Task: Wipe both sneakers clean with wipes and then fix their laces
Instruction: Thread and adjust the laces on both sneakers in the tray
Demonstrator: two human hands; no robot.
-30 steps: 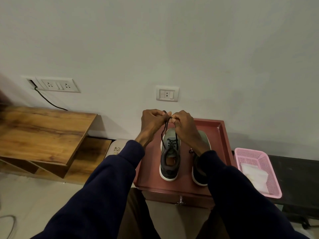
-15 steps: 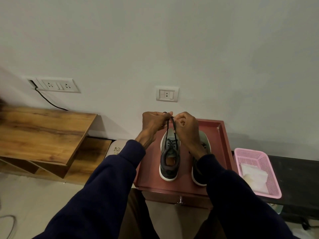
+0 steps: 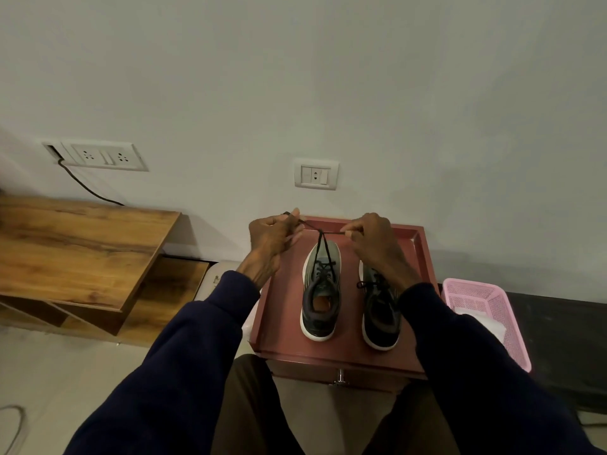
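Note:
Two grey-and-black sneakers stand side by side, toes toward the wall, on a red-brown tray-topped table [image 3: 282, 310]. The left sneaker [image 3: 320, 290] has its black lace [image 3: 320, 243] lifted above the toe and stretched sideways into a crossing. My left hand [image 3: 271, 239] pinches one lace end at the left, and my right hand [image 3: 372, 239] pinches the other end at the right. The right sneaker [image 3: 381, 313] is partly hidden by my right wrist and sleeve; its lace lies loosely on its tongue.
A pink plastic basket [image 3: 499, 310] holding white wipes sits to the right on a dark surface. A wooden shelf unit [image 3: 75, 247] stands at the left. Wall sockets [image 3: 316, 175] are above the table. My knees are under the table's front edge.
My hands were together above the left sneaker's toe; they have now moved apart sideways, pulling the two lace ends taut to left and right.

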